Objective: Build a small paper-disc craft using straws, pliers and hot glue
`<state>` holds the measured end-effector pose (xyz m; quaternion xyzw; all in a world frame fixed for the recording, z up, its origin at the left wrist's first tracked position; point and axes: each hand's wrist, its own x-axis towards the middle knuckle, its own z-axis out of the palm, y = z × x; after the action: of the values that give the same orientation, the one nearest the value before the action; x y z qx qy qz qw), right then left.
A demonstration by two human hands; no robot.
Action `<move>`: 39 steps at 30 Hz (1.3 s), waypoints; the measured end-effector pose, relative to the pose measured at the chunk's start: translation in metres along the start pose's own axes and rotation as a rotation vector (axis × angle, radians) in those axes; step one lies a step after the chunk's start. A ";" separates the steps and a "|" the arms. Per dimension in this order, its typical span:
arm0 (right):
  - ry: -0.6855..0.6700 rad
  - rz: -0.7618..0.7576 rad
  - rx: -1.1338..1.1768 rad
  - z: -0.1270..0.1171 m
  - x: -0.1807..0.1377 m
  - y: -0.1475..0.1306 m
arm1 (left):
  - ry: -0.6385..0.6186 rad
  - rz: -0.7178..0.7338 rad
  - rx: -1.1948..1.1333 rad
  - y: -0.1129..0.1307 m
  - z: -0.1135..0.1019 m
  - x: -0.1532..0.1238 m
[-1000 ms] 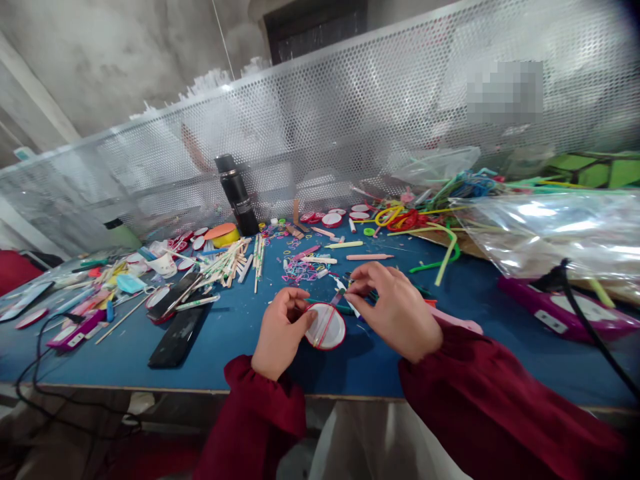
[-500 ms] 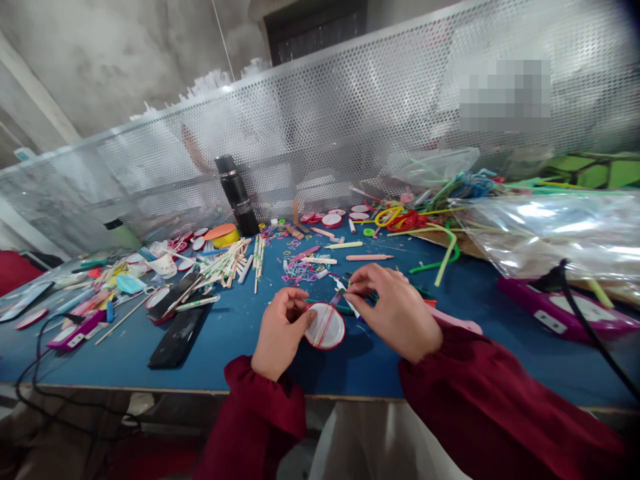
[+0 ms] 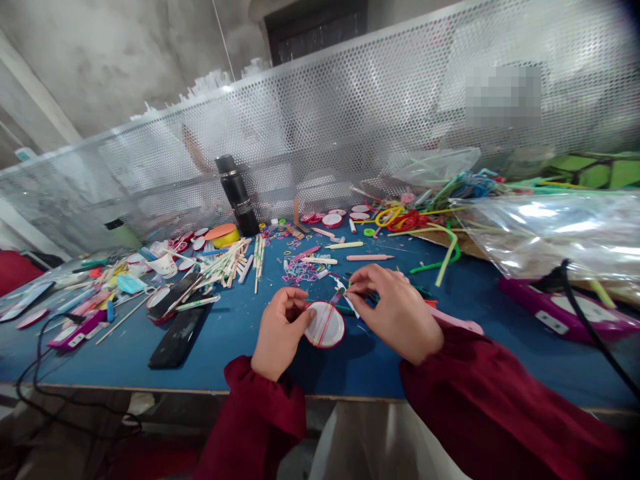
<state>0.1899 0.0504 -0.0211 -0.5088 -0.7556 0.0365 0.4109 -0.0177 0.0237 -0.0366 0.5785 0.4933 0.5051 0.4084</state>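
My left hand (image 3: 281, 330) grips the left edge of a round white disc (image 3: 333, 335) with a red rim, thumb on its face. Red or pink bands cross the disc's face, which is tilted up toward me. To its right, my right hand (image 3: 393, 310) is closed in a pinch, thumb against fingers, apart from the disc. What sits in that pinch is too small to make out. Just beyond the hands lie colourful small rubber bands (image 3: 303, 269), a pink pen (image 3: 370, 257) and a yellow pen (image 3: 345, 245).
Wooden sticks (image 3: 227, 263), a black flat case (image 3: 180, 338) and a black bottle (image 3: 237, 195) stand or lie left. On the right are a purple power strip (image 3: 525, 297), clear plastic bag (image 3: 555, 227) and bent coloured tubes (image 3: 445, 257). A perforated metal panel (image 3: 325, 140) closes the back.
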 end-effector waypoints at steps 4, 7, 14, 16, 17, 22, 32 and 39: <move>0.000 0.006 0.004 0.000 0.000 0.000 | -0.003 0.002 0.002 -0.001 -0.001 0.001; 0.000 0.009 0.010 0.000 -0.001 0.001 | -0.002 0.007 -0.003 -0.002 -0.002 0.001; 0.002 0.023 0.027 0.000 -0.001 0.002 | 0.009 0.001 -0.032 -0.003 -0.001 0.001; 0.004 0.030 0.034 0.001 -0.001 0.002 | 0.014 0.003 -0.029 -0.002 -0.001 0.001; 0.007 0.034 0.038 0.001 0.000 0.002 | 0.016 0.005 -0.026 -0.002 -0.001 0.001; 0.037 0.063 0.074 0.001 0.001 0.002 | 0.023 0.005 -0.031 -0.002 -0.001 0.001; 0.060 0.075 0.114 0.002 0.001 0.001 | 0.005 -0.002 -0.055 0.000 0.001 -0.001; 0.075 0.096 0.172 0.000 0.001 -0.002 | 0.006 -0.013 -0.080 -0.002 0.003 -0.002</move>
<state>0.1886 0.0503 -0.0202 -0.5083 -0.7086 0.1018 0.4787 -0.0147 0.0219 -0.0396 0.5568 0.4779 0.5235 0.4329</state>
